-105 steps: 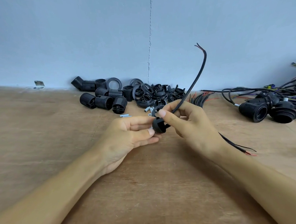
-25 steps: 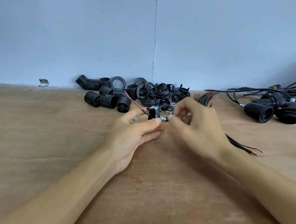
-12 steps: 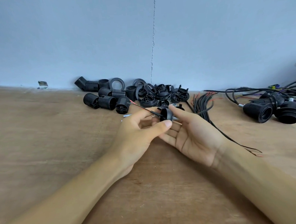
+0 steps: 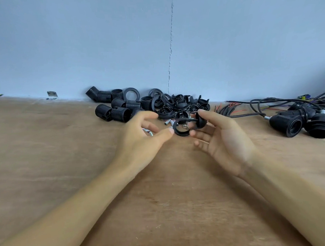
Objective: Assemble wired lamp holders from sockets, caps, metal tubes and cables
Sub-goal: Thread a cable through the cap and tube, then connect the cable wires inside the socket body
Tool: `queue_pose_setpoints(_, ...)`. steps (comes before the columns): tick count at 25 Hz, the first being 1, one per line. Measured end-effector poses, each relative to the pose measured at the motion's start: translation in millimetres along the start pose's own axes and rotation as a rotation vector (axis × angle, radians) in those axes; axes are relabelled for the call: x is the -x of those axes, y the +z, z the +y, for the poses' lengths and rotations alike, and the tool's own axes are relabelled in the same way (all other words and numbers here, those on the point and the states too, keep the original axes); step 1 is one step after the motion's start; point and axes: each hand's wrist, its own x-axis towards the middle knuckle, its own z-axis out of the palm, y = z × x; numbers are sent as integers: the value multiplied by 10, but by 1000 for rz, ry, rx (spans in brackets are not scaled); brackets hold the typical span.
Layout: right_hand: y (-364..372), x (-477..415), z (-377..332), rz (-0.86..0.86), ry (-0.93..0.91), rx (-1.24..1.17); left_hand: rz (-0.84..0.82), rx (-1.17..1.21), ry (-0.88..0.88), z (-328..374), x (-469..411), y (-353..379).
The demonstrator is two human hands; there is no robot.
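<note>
Head view: the right hand grips a cap just in front of the pile of loose parts. The left hand, loosely curled, holds nothing, its thumb beside a ring. Two finished lamp holders lie well right of the pile, so most of the assembly likely remains.

Desk: bare wood, matt, grainy. Sockets: black plastic, ribbed, dull sheen. Metal tubes: silvery, glossy. Cables: black smooth sheathing. Wall: matt paint, cracked.
</note>
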Motion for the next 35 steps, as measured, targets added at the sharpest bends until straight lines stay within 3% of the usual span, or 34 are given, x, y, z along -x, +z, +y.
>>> queue_pose_setpoints(4,-101,-60,-40,157,24,416,204,-245,26,-88,-320,-182)
queue_pose_setpoints(9,-171,-43,-58,148,105,711,213,-436,51,-281,-604,-215)
queue_pose_setpoints(11,-167,-39,-4,141,-20,869,166,-477,69,-311,-636,-145)
queue_pose_setpoints(15,-184,-53,143,195,-564,1191,144,-492,97,-303,-659,-26)
queue_pose_setpoints(17,-169,-56,135,119,-740,1317,165,-455,95,-279,-663,-11)
queue_pose_setpoints(20,-180,-89,183,-71,-764,1587,191,-425,59,-220,-630,6)
queue_pose_setpoints(23,-172,-81,197,-67,-764,1649,263,-474,96,-148,-562,21)
queue_pose_setpoints(26,-165,-91,201,-44,-762,1641,301,-309,201,38,-495,22)
queue_pose_setpoints(28,-160,-107,203,18,-771,1671,187,-14,85,209,-420,45)
queue_pose_setpoints(31,-176,-102,203,70,-747,1752,-163,521,-182,283,-185,56)
queue_pose_setpoints(35,-210,-87,147,91,-799,1757,-425,586,-241,107,82,-25)
